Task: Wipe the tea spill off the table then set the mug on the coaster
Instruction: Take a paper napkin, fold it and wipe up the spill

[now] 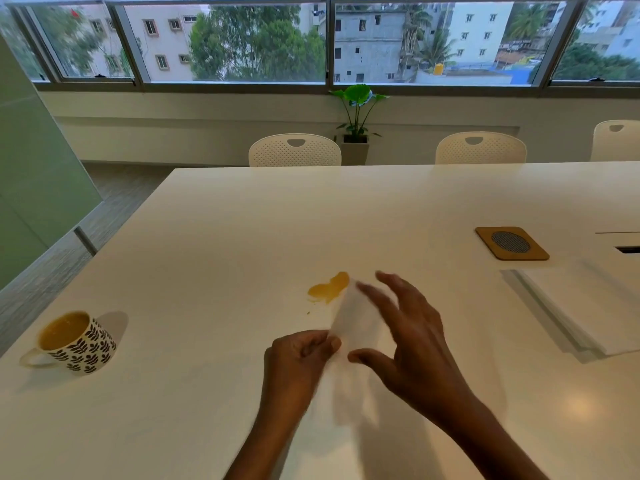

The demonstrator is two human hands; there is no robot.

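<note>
Pinching the near corner of a white tissue (356,320) between thumb and curled fingers, the left hand (298,362) is holding the paper low over the tabletop (225,237), its grip closed on it. The right hand (412,341) is hovering over the tissue's right side with fingers spread and nearly straight. Its grip is wide open and has hold of nothing, though motion blur is making it hard to tell whether the fingertips are touching the paper. The tissue is stretching away from the person, its far end reaching the right edge of the tea spill (328,289), an orange-yellow puddle lying mid-tabletop. The mug (78,344), white with a dark leaf pattern and holding tea, is standing upright near the tabletop's left edge, handle pointing left, well apart from the spill. The coaster (512,243) — square, brown, with a round grey mesh centre — is lying flat far to the right, well apart from the mug. A stack of white sheets (588,313) is lying just beside its near side. White chairs (295,150) are standing along the far side.
</note>
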